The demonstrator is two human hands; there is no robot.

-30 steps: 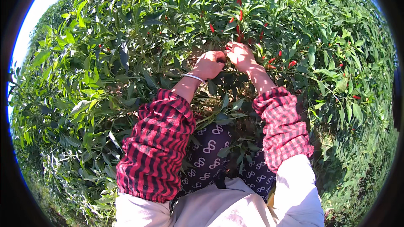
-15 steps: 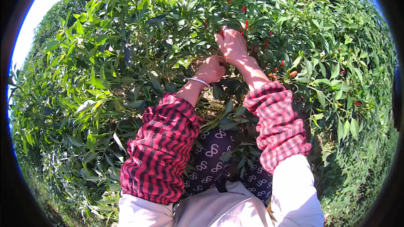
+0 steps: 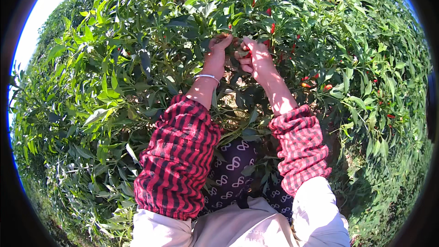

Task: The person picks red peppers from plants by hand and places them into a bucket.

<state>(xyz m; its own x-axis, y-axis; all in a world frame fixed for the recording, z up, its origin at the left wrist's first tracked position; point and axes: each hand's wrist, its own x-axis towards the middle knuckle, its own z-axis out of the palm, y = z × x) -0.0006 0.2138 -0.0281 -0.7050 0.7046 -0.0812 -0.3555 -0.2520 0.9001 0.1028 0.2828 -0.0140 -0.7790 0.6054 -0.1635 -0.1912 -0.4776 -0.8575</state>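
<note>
Both of the person's bare hands are raised into the dense green, narrow-leaved pepper bushes [image 3: 114, 77] at the upper centre of the frame. The left hand [image 3: 217, 55] is partly curled with its fingers reaching up among stems and leaves; it appears to grip a leafy twig, though what exactly lies inside the grip is hidden by foliage. A thin silver bangle [image 3: 206, 77] circles that wrist. The right hand [image 3: 254, 57], just beside it and slightly to the right, has its fingers bent inward and pinched around something small with a trace of red showing at the fingertips; whether this is a pepper cannot be told for certain.

Small slender ripe red peppers [image 3: 272, 28] hang among the leaves just above and to the right of the right hand, with more [image 3: 304, 84] lower at the right of centre.

Both forearms wear red-and-black checked fabric sleeve covers [image 3: 176, 164] pushed up from the wrists. Between them, at the lower centre, lies a dark purple cloth with a pale looped pattern [image 3: 233, 164].
</note>
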